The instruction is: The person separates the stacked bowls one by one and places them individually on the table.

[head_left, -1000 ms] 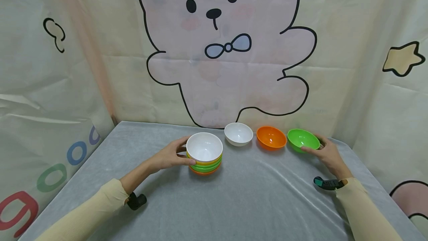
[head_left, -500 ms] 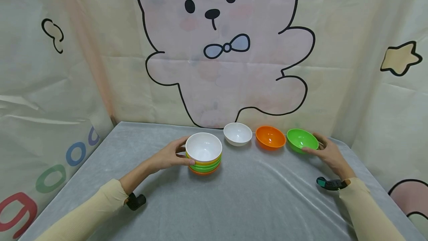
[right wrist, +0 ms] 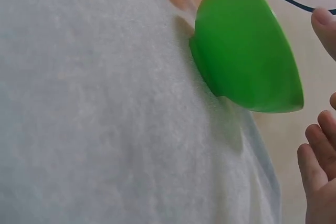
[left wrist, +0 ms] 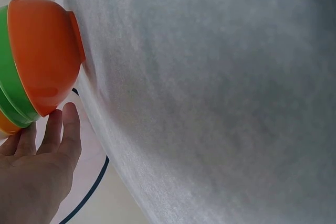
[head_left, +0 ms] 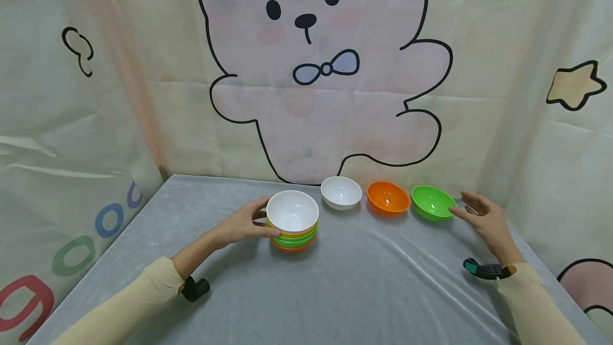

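My left hand [head_left: 245, 222] grips a stack of bowls [head_left: 293, 240] at its left side, thumb in front and fingers behind. A white bowl [head_left: 292, 212] tops the stack; yellow and green rims show under it, with an orange bowl [left wrist: 44, 51] at the bottom. At the right, my right hand [head_left: 486, 222] is beside a single green bowl [head_left: 432, 203], thumb tip near its right rim and the fingers loosely extended. In the right wrist view a gap shows between the fingers [right wrist: 315, 163] and that green bowl, which stands upright on the cloth.
Left of the single green bowl, a separate orange bowl [head_left: 388, 198] and a small white bowl [head_left: 341, 193] stand in a row along the back edge. A grey cloth [head_left: 335, 292] covers the table. Behind it hangs a printed curtain [head_left: 325, 111].
My right hand has let go of the green bowl and moved away to the right, its fingers spreading. The left hand and the stack have stayed in place.
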A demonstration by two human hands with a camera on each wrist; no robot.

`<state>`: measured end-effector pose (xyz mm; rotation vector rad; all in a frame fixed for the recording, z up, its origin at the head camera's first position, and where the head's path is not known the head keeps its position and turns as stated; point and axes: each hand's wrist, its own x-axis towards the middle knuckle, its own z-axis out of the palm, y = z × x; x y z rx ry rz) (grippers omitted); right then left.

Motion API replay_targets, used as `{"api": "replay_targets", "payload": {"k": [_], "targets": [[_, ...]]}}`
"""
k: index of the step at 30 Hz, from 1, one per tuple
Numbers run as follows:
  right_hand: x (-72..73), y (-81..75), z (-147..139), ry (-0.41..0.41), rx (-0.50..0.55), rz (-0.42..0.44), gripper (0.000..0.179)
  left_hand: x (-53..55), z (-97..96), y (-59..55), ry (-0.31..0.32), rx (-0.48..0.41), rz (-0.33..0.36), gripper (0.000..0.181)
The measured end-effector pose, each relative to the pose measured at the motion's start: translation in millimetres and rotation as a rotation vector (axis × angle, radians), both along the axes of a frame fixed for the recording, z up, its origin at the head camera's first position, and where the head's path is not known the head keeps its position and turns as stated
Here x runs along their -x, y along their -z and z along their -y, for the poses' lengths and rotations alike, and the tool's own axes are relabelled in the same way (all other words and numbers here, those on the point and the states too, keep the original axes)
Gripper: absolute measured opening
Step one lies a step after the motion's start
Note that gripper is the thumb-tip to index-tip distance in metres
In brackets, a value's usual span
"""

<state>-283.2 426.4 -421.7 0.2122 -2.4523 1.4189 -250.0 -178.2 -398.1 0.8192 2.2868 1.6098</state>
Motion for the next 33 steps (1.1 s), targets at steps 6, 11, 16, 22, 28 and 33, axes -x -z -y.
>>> {"api": "replay_targets", "payload": {"k": [6,11,16,22,28,33], "targets": [[-3.4,-1.2,-2.1,0.015,0.017,-0.07,0.052,0.0,-1.1,-0.8,0.002,-0.002,0.003,0.08],[-7.6,-4.9,1.2,0.013,0.027,-0.081,0.047,0.9,-1.1,-0.2,-0.001,-0.003,0.004,0.079],[-11.8,-9.3,11.1,0.01,0.021,-0.113,0.046,1.0,-0.8,0.7,-0.009,-0.001,0.012,0.079],[-16.0,-16.0,22.4,-0.039,0.035,-0.145,0.042,0.8,-0.8,0.7,-0.008,0.004,0.004,0.079],[-18.5,-23.9,37.0,-0.124,0.058,-0.152,0.038,-0.3,-1.0,-0.9,-0.009,0.008,0.006,0.079],[-18.8,-27.2,52.3,-0.155,0.008,-0.126,0.036,-0.7,-1.1,-1.5,-0.007,0.007,0.002,0.08]]}}
